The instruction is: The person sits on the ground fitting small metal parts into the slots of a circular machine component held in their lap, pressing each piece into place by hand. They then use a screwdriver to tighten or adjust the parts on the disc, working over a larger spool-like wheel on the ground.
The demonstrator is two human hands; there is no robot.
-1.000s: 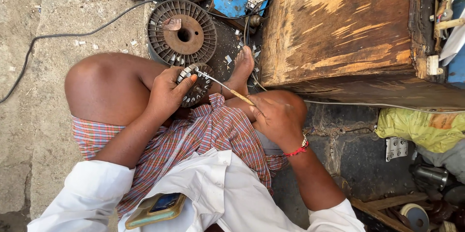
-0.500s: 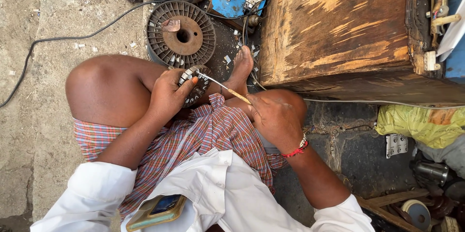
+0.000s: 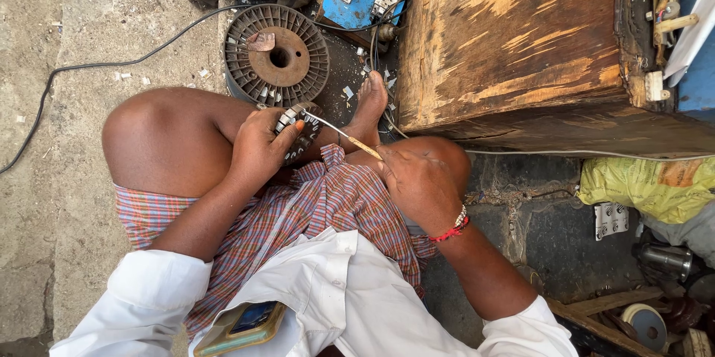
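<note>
Over knees, hands (image 3: 261, 150) (closed) — stator (image 3: 296, 130), stick (image 3: 350, 138)

Left hand (image 3: 261, 150) sits slightly lower in frame than second ago, thumb now laid over slotted metal core (image 3: 296, 132); core turned a little, pale slot ends more exposed at upper edge. Thin stick tool (image 3: 344, 137) tip now at core's upper rim, near centre of frame, shaft lying flatter. Right hand (image 3: 418, 184) shifted slightly right and down. Whole view drifted: wooden block (image 3: 521, 44) fills more of upper right, ribbed spool (image 3: 277, 55) slid marginally left
</note>
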